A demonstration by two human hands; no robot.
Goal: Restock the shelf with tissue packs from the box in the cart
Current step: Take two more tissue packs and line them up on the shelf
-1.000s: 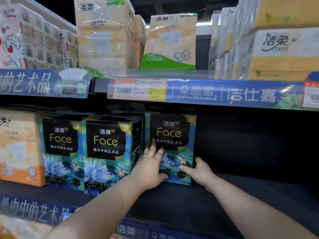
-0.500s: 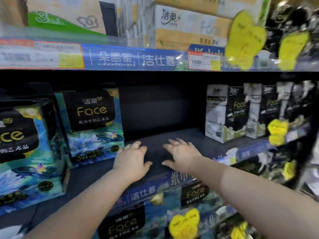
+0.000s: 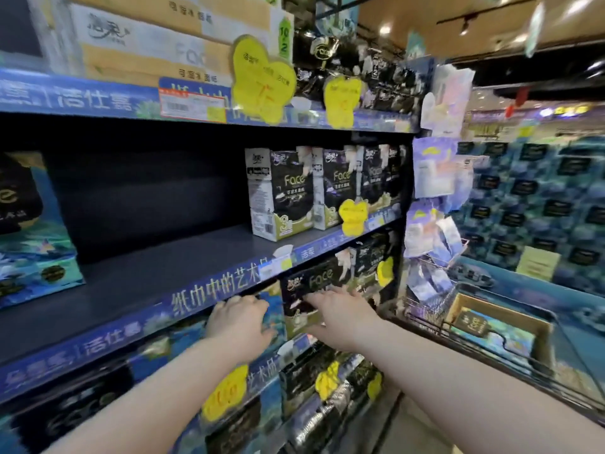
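Both bare forearms reach forward from the bottom of the view. The left hand has loosely bent fingers and holds nothing; it sits in front of a blue tissue pack on the lower shelf, just under the blue price strip. The right hand is spread with its fingers stretched out and is also empty, in front of a black Face tissue pack on that same lower level; whether either hand touches the packs cannot be told. Above them the middle shelf shows a wide bare dark stretch between a blue Face pack at the left edge and a row of black-and-white Face packs to the right, with yellow price tags clipped along the front. To the right, beside the shelf end, stands the wire cart carrying the open cardboard box, a blue Face pack inside it. Higher up, the top shelf holds pale cartons. Beyond the cart rises a blurred wall of stacked blue packs.
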